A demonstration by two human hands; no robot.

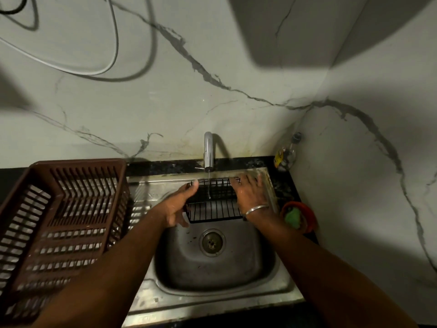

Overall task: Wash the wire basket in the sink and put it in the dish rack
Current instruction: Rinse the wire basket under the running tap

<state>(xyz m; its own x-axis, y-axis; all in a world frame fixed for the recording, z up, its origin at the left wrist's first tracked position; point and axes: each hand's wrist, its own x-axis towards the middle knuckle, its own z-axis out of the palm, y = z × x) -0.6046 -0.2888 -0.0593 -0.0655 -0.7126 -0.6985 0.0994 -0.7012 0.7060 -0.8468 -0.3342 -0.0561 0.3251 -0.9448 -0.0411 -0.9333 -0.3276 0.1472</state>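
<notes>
Being walled behind and rightward, the sink is open leftward toward the rack. Over it, the basket is gripped by the left hand and pressed by spread fingers of the right hand.

Two arms in view, both bare all the way up from where they enter at the bottom. L forearm & R forearm: long, lean, dimly lit, so little surface detail shows. L hand: mostly in shadow, details too dark to tell. R hand: back looks wet, w/ a small shiny spot near the knuckles; its fingers are blurred. R wrist: one thin silver-coloured metal bangle, plain, round, catching the light along its top.
</notes>
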